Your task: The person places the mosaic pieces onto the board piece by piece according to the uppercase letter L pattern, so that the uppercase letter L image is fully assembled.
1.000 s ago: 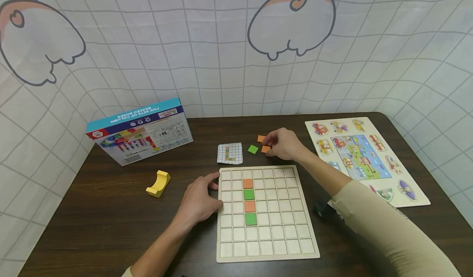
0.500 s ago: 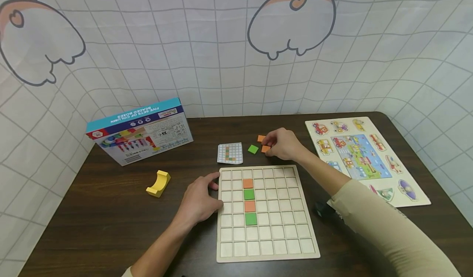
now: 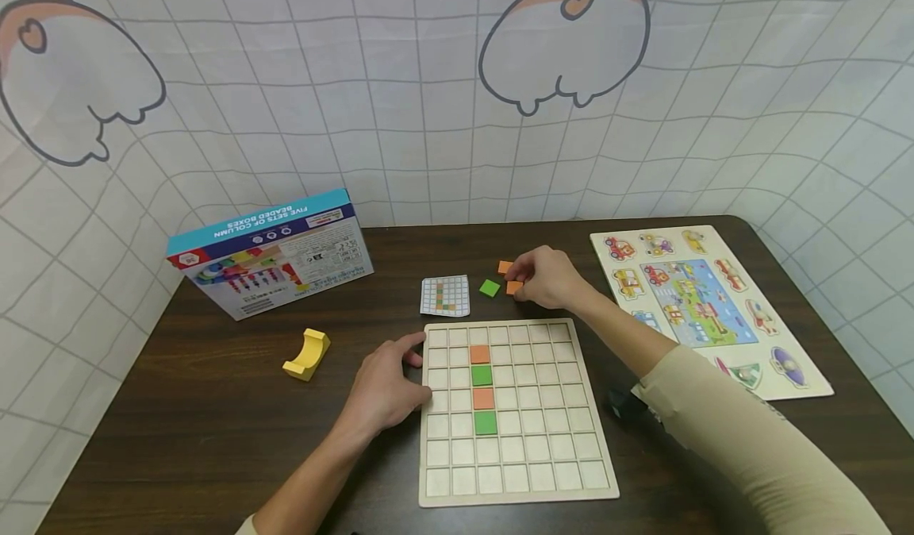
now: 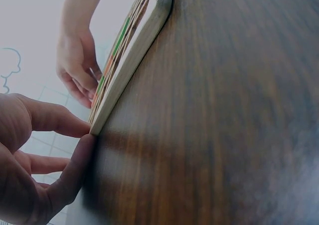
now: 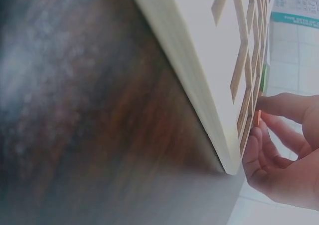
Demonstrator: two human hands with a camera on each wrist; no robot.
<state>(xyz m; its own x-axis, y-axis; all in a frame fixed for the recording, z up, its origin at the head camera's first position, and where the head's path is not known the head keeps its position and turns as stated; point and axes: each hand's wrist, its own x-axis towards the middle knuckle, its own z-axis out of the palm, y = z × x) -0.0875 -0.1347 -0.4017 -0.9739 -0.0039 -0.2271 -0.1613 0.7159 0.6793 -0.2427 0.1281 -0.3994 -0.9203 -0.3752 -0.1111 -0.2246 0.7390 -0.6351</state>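
Observation:
A pale wooden grid board [image 3: 543,432] lies flat on the table, with orange and green tiles set in one column. Against its left edge rests my left hand [image 3: 385,384], thumb and fingers spread; in the left wrist view fingertips [image 4: 84,135] meet the board's side. Beyond the board's far edge, my right hand [image 3: 550,279] has thumb and fingers curled about an orange tile [image 3: 513,287]. The right wrist view shows that tile's edge between the right fingers [image 5: 254,142] and thumb. Close by lie another orange tile [image 3: 504,267] and a green tile [image 3: 489,288].
A small pattern card [image 3: 444,296] lies behind the board. To the left are a yellow curved block [image 3: 307,355] and a blue-and-white box [image 3: 286,261]. A picture puzzle board [image 3: 628,241] lies at right, and a small dark object [image 3: 624,406] sits under the right forearm.

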